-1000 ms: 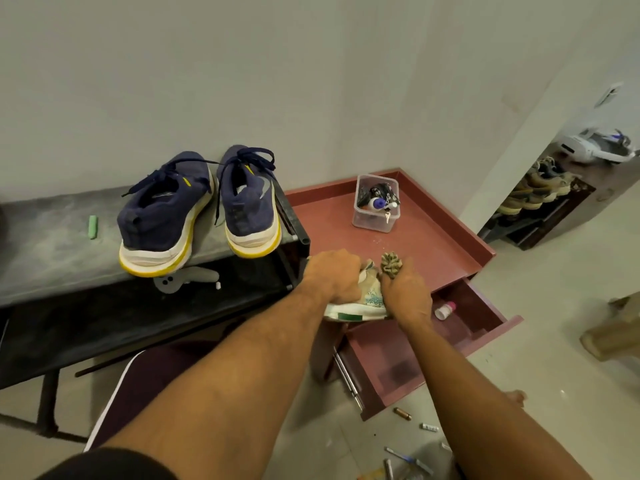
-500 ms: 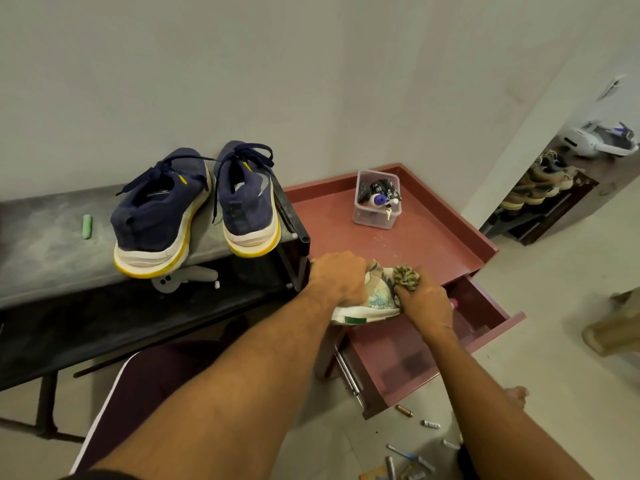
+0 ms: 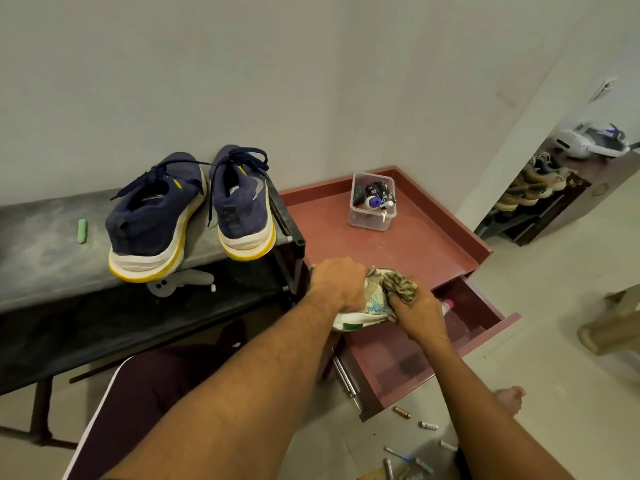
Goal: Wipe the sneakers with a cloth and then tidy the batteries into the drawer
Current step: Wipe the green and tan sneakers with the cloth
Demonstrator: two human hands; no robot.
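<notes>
Sneaker [image 3: 372,304] lies at the desk [image 3: 415,251] front edge over the open drawer [image 3: 391,368], left hand [image 3: 337,282] curling its fingers over it, right hand [image 3: 419,315] bunching the cloth [image 3: 400,287] in its fingers against the side (batteries [image 3: 401,412] lie on the floor [image 3: 554,393]), so best, I judge, to pin it firmly and rub short, overlapping strokes.

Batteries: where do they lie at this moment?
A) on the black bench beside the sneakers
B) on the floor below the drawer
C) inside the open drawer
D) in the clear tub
B: the batteries lie scattered on the floor just below the open drawer.
</notes>
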